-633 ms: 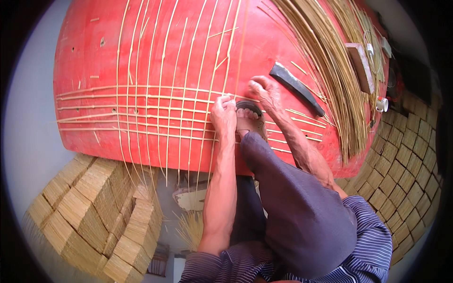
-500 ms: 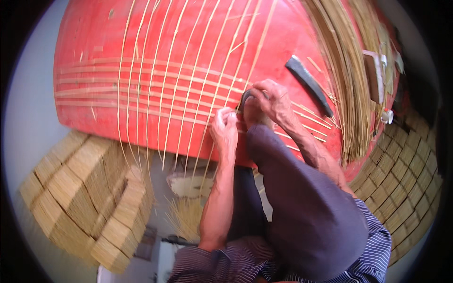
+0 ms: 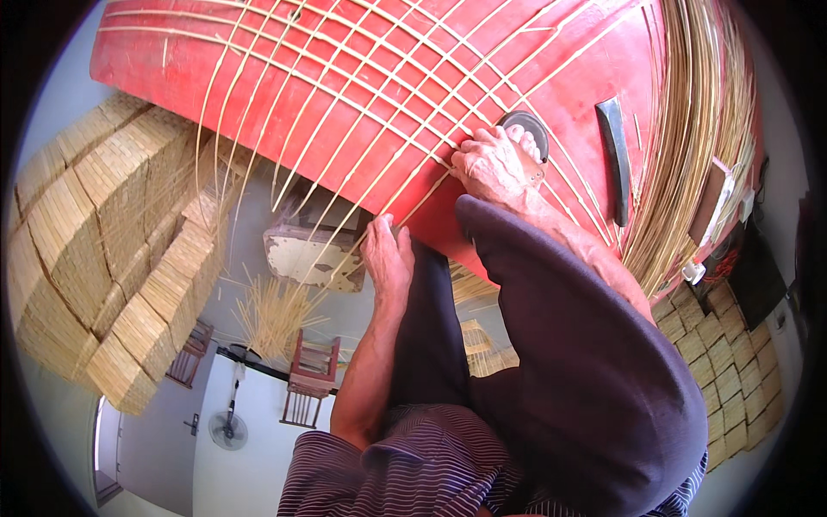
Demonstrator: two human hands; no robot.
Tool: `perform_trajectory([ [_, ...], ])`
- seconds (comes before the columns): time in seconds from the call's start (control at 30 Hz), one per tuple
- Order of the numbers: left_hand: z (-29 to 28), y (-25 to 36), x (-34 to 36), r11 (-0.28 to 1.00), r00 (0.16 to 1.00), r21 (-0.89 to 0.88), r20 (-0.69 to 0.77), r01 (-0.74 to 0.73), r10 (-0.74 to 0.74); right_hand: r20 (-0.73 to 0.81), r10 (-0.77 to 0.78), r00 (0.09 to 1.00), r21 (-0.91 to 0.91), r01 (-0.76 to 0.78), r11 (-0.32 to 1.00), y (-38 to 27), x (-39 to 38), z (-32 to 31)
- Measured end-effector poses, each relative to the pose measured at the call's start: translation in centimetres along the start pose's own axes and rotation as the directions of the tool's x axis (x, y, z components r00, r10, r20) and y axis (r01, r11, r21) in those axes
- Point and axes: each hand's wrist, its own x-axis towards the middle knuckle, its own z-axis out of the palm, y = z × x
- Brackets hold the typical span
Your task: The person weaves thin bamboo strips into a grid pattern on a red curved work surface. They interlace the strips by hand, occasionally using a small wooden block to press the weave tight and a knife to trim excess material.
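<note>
pressing down on the woven bamboo strips [image 3: 362, 95] spread over the red tabletop [image 3: 517, 52], the right hand [image 3: 491, 164] lies flat, grip narrow. left hand [image 3: 388, 258] pinches one strip [image 3: 413, 202] at the tabletop's near edge.

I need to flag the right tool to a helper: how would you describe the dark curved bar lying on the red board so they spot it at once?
Find the big red board crossed by pale woven strips. To the right of the right hand, short of the loose strip bundle, lies the dark curved bar. It is the only long black piece; the dark thing by the hand is round.
</note>
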Motion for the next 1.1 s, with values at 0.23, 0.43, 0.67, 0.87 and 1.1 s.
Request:
perform_trajectory([
  [0.23, 0.5, 0.4, 0.6, 0.993, 0.990, -0.022, 0.090, 0.114, -0.112, 0.023, 0.024, 0.999, -0.014, -0.024, 1.000, -0.5, 0.3, -0.6],
  [0.43, 2.2, 4.4, 4.8, 0.931, 0.957, -0.326, 0.280, 0.166, -0.073, 0.121, 0.072, 0.990, -0.086, -0.062, 0.994, -0.8, 0.5, -2.1],
  [0.67, 2.9, 5.9, 5.8, 0.936, 0.921, -0.234, 0.351, 0.263, -0.171, 0.170, 0.063, 0.983, -0.082, -0.049, 0.995, -1.6, 1.0, -1.7],
  [0.87, 3.9, 7.4, 5.4, 0.939, 0.941, -0.208, 0.258, 0.275, -0.219, 0.183, 0.089, 0.979, -0.052, -0.081, 0.995, -1.2, 0.8, -1.2],
  [1.1, 3.8, 9.4, 5.5, 0.927, 0.925, -0.162, 0.238, 0.339, -0.297, 0.182, 0.081, 0.980, -0.036, -0.075, 0.996, -0.7, 0.8, -0.6],
])
